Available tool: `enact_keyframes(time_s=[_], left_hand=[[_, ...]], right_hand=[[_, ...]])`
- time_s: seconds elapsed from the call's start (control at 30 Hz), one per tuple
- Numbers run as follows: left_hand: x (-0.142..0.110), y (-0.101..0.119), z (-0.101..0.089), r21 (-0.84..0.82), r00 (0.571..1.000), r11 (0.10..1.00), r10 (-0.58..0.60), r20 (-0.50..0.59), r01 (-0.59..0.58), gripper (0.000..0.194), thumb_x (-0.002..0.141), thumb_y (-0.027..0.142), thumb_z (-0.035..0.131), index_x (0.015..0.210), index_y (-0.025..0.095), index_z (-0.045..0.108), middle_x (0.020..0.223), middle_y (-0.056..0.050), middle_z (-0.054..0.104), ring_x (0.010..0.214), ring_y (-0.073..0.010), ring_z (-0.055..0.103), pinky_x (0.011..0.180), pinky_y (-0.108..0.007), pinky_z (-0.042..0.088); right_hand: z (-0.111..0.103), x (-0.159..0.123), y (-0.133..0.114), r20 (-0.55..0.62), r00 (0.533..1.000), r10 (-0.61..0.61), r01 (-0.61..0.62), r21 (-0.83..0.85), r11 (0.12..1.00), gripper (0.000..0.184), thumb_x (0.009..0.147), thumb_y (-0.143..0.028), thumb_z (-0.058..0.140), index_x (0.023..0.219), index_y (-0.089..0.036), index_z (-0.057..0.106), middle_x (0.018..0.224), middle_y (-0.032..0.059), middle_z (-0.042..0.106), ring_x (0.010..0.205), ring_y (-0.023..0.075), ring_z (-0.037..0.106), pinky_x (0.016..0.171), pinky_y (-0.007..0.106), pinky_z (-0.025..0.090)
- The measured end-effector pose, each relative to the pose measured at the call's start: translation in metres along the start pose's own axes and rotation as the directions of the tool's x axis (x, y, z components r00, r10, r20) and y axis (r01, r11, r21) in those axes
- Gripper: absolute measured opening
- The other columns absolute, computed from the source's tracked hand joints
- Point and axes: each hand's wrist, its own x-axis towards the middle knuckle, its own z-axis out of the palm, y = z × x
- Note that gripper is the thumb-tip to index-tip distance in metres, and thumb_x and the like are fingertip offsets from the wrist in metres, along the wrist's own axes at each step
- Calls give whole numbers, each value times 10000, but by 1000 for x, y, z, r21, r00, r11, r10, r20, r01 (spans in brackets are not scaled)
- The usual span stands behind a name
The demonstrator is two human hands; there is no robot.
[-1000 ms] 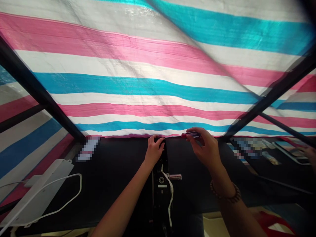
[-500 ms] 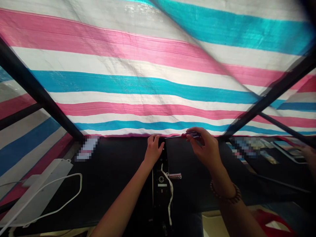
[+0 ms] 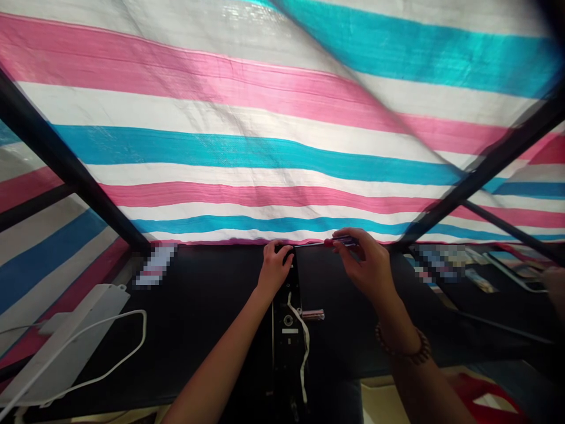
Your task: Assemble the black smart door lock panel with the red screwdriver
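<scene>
A long black lock-like panel (image 3: 289,330) lies lengthwise on the black tabletop (image 3: 207,318), with a white ribbon cable (image 3: 304,347) running down it and a small pinkish cylinder (image 3: 312,314) at its right side. My left hand (image 3: 274,269) is curled over the panel's far end, gripping it. My right hand (image 3: 364,265) pinches a small red-handled screwdriver (image 3: 338,241), held level, with its thin shaft pointing left toward the panel's far end beside my left fingers. A bead bracelet (image 3: 402,347) circles my right wrist.
A white power strip (image 3: 66,341) with a looping white cable (image 3: 128,341) lies at the left. Black frame bars (image 3: 66,165) cross a striped pink, blue and white tarp (image 3: 265,118) behind the table. Flat printed items (image 3: 454,265) lie at the right, where another person's hand (image 3: 554,282) shows.
Almost nothing moved. The screwdriver's shaft now reaches slightly further left toward the panel's far end; both hands keep their grips.
</scene>
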Motion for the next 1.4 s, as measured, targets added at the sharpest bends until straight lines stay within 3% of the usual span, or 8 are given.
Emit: enact_keyframes(time_s=[1.4], left_hand=[[-1,1,-1,52,999,997,53,-3,-53,233,923,224,614,1109,244,753,1205,-119,557,1162,-276,525,1041,-476,482]], right_hand=[[-3,-4,-3,19,999,38,-38,27,999,182,937,-283,614,1111,-236,636,1060,62,680,795,174,714,770,356,631]])
